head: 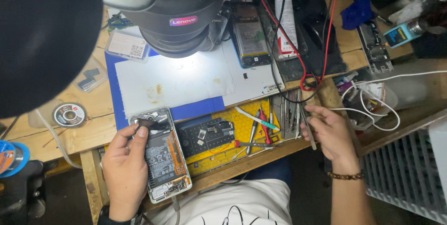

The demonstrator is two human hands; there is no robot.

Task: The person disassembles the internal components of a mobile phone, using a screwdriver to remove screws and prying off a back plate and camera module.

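I am looking down at the opened phone (164, 157), which is lying face down at the near edge of the wooden bench (88, 134), its long axis running from near me up and slightly left toward the microscope head (179, 17). Its back is off, showing a dark battery, an orange flex strip along the right side and small boards at both ends. My left hand (125, 169) is cupping its left edge, thumb pressing on the dark part at the top end, so this hand is the nearer one. My right hand (328, 134) is hovering well apart to the right, pinching a pair of metal tweezers (308, 129) beside the tools on the yellow mat (242, 122).
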